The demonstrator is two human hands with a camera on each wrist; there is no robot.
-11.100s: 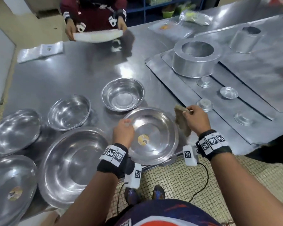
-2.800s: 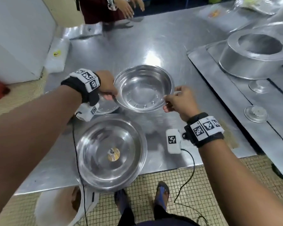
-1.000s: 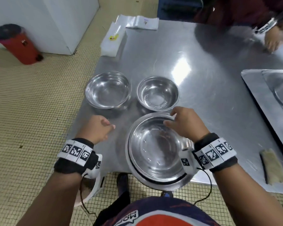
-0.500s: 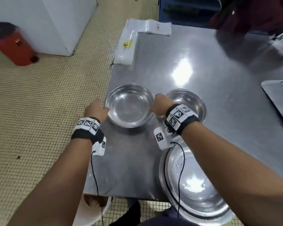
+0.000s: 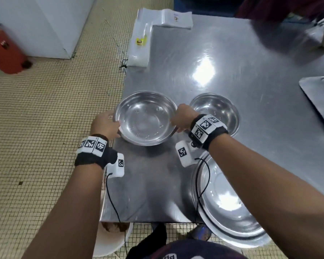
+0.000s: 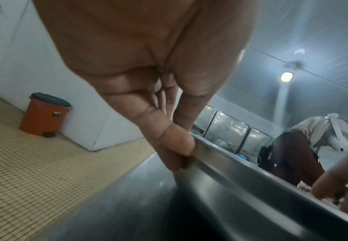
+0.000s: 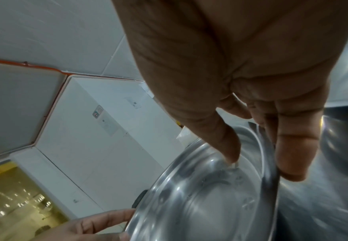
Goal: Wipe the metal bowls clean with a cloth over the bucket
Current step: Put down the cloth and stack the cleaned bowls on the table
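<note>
Gripping opposite sides of the rim, the left hand (image 5: 105, 124) and the right hand (image 5: 183, 116) were seen on one metal bowl (image 5: 146, 118), which lay between them at the near left corner of the steel table (image 5: 232, 58). In the left wrist view the thumb (image 6: 175, 141) was pressed onto the rim, with the fingers curled beneath it. In the right wrist view the rim was pinched between thumb (image 7: 224, 143) and fingers (image 7: 292, 154). Whether the bowl was lifted or resting could not be told. Just beyond the right wrist a smaller bowl (image 5: 219, 109) was partly covered by the wristband. Beneath the right forearm a large bowl (image 5: 226, 208) was half hidden. Below the left forearm, the bucket (image 5: 110, 240) was partly hidden by the table edge, its contents indistinct. No cloth could be made out.
</note>
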